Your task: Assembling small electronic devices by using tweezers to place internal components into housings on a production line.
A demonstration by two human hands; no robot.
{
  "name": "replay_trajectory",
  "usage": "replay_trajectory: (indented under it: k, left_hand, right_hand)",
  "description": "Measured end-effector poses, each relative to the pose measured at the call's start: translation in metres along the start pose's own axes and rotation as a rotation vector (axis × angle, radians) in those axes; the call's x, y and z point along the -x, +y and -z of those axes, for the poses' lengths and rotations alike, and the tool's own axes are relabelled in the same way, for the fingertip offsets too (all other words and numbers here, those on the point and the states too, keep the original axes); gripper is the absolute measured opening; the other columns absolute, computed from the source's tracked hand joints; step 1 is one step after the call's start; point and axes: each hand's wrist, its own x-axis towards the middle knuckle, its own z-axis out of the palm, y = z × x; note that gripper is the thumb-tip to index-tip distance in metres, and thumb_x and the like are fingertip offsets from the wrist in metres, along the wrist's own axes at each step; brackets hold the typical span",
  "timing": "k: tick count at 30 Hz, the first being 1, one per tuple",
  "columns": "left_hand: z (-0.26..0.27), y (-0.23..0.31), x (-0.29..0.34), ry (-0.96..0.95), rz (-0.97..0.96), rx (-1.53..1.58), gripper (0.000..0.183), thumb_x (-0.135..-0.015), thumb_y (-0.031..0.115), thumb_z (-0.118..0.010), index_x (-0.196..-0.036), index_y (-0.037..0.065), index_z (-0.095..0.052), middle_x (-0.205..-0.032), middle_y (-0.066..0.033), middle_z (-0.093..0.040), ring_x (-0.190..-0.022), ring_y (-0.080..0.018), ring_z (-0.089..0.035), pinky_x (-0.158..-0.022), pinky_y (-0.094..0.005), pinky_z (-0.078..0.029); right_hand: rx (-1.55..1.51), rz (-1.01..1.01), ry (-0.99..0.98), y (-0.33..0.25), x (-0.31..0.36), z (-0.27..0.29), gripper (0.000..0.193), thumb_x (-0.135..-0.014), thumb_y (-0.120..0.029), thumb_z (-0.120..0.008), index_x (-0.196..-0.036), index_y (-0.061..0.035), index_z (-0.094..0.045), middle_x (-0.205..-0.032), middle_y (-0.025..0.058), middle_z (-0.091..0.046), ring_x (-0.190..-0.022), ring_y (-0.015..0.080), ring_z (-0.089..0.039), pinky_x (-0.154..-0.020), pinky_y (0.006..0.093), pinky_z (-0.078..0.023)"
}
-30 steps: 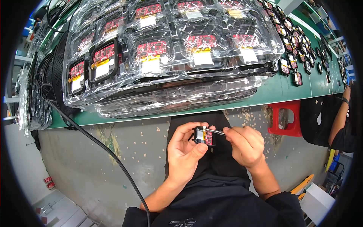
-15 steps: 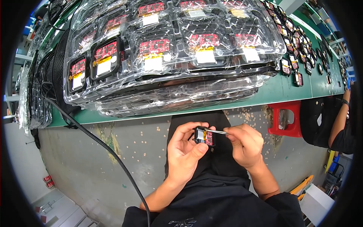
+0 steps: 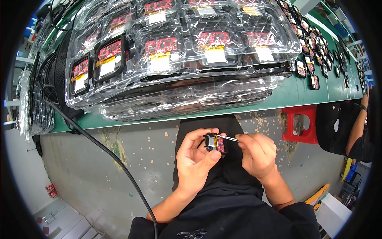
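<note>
Above my lap, my left hand (image 3: 195,157) is closed around a small black device housing (image 3: 210,149), its thumb along the near edge. Inside the open housing lie a red circuit board (image 3: 221,144), a yellow strip and a silvery-white block. My right hand (image 3: 258,153) pinches a pair of metal tweezers (image 3: 228,138) between thumb and fingers. The tips point left and reach the upper edge of the housing near the yellow strip. Whether they grip anything is too small to tell.
Stacked clear plastic trays (image 3: 187,104) with similar housings stand on the green table (image 3: 302,93). More housings (image 3: 310,63) lie on its right part. A black cable (image 3: 119,157) runs down at the left. Beside a red stool (image 3: 299,124), another person's arm (image 3: 358,123) shows.
Both hands keep their hold, the tweezers still at the housing. The trays appear slightly higher in the picture. Little else differs.
</note>
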Motion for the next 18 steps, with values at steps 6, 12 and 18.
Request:
replay_trajectory:
  k: [6, 12, 18]
  left_hand:
    - [-0.007, 0.001, 0.001, 0.049, -0.025, -0.057, 0.057, -0.084, 0.014, -0.084, -0.129, -0.002, -0.053, -0.130, -0.0195, -0.058, -0.123, -0.0370, -0.060, -0.108, -0.0474, -0.049]
    - [-0.012, 0.007, 0.005, 0.086, -0.004, -0.087, 0.059, -0.080, 0.012, -0.087, -0.128, -0.003, -0.055, -0.130, -0.0210, -0.059, -0.122, -0.0390, -0.062, -0.105, -0.0463, -0.051]
    - [-0.008, 0.017, 0.007, -0.165, -0.139, -0.048, 0.058, -0.073, -0.010, -0.084, -0.123, -0.003, -0.055, -0.131, -0.0251, -0.058, -0.127, -0.0374, -0.058, -0.103, -0.0459, -0.053]
  right_hand:
    - [0.005, -0.006, 0.005, -0.004, 0.002, -0.001, 0.027, -0.071, 0.006, -0.074, -0.098, 0.0001, -0.069, -0.074, 0.0080, -0.065, -0.059, 0.0227, -0.063, -0.051, 0.0334, -0.049]
    - [0.004, -0.005, -0.059, -0.007, 0.000, 0.008, 0.028, -0.071, 0.006, -0.072, -0.098, 0.0003, -0.069, -0.073, 0.0072, -0.065, -0.057, 0.0220, -0.062, -0.050, 0.0332, -0.049]
    - [-0.152, -0.027, -0.018, 0.000, -0.011, 0.027, 0.019, -0.078, 0.006, -0.069, -0.097, -0.0003, -0.068, -0.074, 0.0087, -0.065, -0.061, 0.0268, -0.063, -0.057, 0.0355, -0.052]
